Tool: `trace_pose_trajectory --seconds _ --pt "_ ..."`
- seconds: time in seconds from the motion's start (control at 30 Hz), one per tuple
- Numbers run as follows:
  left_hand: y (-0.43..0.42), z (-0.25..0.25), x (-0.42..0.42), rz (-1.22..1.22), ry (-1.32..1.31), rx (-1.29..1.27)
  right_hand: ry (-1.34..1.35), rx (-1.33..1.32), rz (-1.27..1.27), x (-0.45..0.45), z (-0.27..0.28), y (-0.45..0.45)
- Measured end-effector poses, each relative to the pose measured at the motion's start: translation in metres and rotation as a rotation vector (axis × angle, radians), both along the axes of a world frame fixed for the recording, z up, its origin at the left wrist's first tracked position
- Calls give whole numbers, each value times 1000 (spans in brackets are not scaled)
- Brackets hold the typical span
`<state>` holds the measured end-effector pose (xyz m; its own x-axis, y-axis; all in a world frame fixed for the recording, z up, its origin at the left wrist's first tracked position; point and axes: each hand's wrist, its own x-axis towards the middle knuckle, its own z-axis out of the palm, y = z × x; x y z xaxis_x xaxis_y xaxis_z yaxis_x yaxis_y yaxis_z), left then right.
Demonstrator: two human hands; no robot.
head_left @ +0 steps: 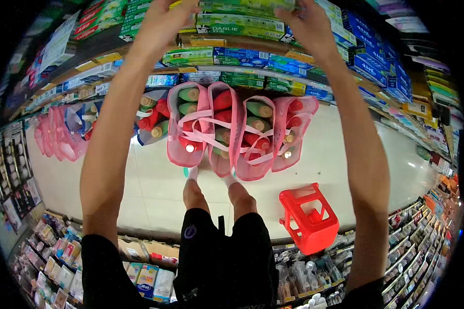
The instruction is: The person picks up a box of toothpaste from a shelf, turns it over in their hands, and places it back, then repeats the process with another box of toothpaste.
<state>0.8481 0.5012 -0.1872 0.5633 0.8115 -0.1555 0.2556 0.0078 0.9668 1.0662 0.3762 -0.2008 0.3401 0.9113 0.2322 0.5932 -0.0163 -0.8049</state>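
In the head view, both arms reach up and forward to the shelf [211, 43], spread so that the left hand [172, 18] and right hand [310, 26] come to either side of the green DARLIE boxes [239, 27], a spacing that would suit steadying or squaring a wide stack from both ends. The boxes lie flat in layers on the shelf, long printed sides outward, probably so the brand reads easily. Each grip is blurred and partly cut off by the top edge; I cannot tell how far the fingers are open, or whether they have hold of a box. Below, pink bags [222, 164] of bottles [223, 100] line the floor [154, 190] near the shelf's foot, mouths up, seemingly packed side by side to prop each other. The red stool [322, 234] sits off to the right, apart from the feet, leaving standing room.
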Motion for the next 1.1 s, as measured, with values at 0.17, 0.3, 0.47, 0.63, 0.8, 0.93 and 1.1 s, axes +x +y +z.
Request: trace_pose_trajectory --seconds 0.17,0.3,0.47,0.63,0.8,0.93,1.1 --pt "14 14 27 -22 117 -44 -225 -239 -201 17 10 40" --pt "46 -23 43 6 116 -120 -206 -366 -229 13 22 49" --pt "45 -17 51 -122 278 -2 -367 -440 -260 44 -27 80" --pt "62 -26 69 19 320 -96 -171 -462 -269 33 -9 72" --pt "58 -24 64 -70 243 -134 56 -526 -309 27 12 68" --pt "58 -34 65 45 170 -142 90 -450 -357 60 -17 92" --pt "61 -35 58 -23 136 -105 212 -374 -351 95 -58 107"
